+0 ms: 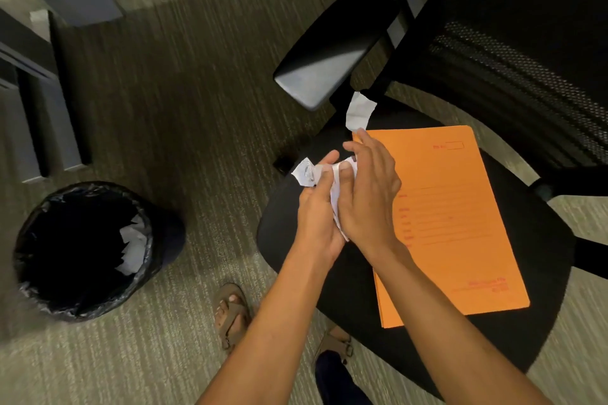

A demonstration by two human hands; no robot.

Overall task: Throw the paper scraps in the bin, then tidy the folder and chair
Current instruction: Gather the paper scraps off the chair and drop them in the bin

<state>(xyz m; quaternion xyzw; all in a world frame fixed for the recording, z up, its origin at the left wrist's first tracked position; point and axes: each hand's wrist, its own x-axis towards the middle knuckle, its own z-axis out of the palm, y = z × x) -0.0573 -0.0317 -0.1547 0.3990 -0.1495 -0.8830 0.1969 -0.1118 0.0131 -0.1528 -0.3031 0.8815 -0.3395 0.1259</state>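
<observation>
Carpet, olive and ribbed, covers the floor under me, blurred toward the top of the view. Nearest, at 6 o'clock, my sandalled foot stands on it, with the other sandal partly under the seat edge. At 8 o'clock the bin sits open with a black liner, and white scraps already lie against its inner right wall. My forearms reach up from the bottom edge to the centre, where both hands meet over the front left part of the chair seat. My left hand and my right hand are pressed together, closed around a wad of paper whose crumpled white corners poke out at the top left and between my palms. Just right of my hands, toward 3 o'clock, the orange folder lies flat and shut on the black seat, its lower corner reaching the seat's front edge. Beyond my fingertips, at 12 o'clock, one more torn strip rests at the seat's back left, touching the folder's far corner. Past it the armrest juts out, and the mesh backrest rises at 2 o'clock. Farthest, at 10 o'clock, dark furniture legs stand on the carpet.
</observation>
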